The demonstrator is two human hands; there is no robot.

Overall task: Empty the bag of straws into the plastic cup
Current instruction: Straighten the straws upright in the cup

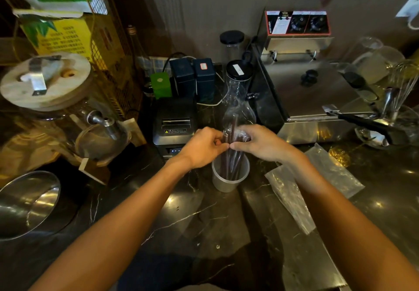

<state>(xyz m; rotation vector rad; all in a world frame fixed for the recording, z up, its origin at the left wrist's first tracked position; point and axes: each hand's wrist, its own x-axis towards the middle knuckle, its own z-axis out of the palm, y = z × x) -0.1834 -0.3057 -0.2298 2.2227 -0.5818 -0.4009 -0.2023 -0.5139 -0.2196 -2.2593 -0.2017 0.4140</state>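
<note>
Both hands, the left hand (205, 142) and right hand (254, 142), pinched the clear crinkled plastic bag (235, 111) around the dark slender straws (231, 163), whose lower ends already stood in the translucent white plastic cup (229, 180) on the dark marble counter (204, 218). Lifting the bag off-centre risked tipping the light cup, and clinging film could drag straws out.

The lower ends of the straws (229, 166) blur behind the cloudy wall of the plastic cup (230, 177). The left hand (204, 146) and right hand (256, 143) hide the middle of the bag (237, 109). The metal bowl (25, 202) at the counter's left edge is cut off.
</note>
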